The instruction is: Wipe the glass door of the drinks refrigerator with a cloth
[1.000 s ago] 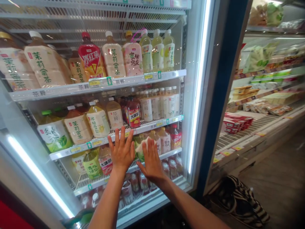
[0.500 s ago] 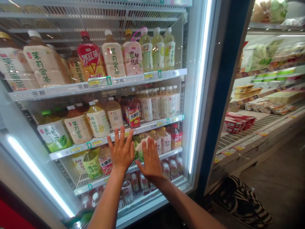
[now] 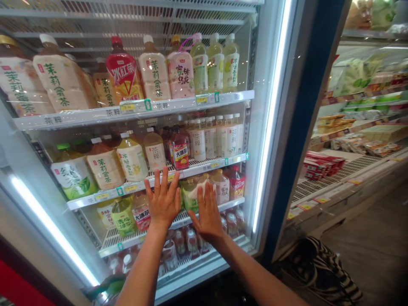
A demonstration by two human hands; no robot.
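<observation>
My left hand (image 3: 163, 202) lies flat against the glass door (image 3: 95, 221) of a drinks cooler, fingers spread and holding nothing. Right of it, my right hand (image 3: 208, 212) presses flat on the glass with its fingers straight. A pale white cloth (image 3: 201, 185) shows in part by the right fingertips, pinned under that hand; the rest is hidden. Through the glass, a dark red iced tea bottle (image 3: 179, 148) stands above both hands. Behind the right hand is a green tea bottle (image 3: 190, 195), partly covered.
Bottled teas fill several shelves, with a pink-labelled bottle (image 3: 180, 74) on the upper one. A bright light strip (image 3: 270, 114) runs down the cooler's right side. At right stands an open chilled display (image 3: 360, 140). A black-and-white striped bag (image 3: 328, 267) sits on the floor below it.
My right hand has slid slightly right, and the cloth under it has shifted right and up with it. The left hand stays nearly in place. The view has moved slightly.
</observation>
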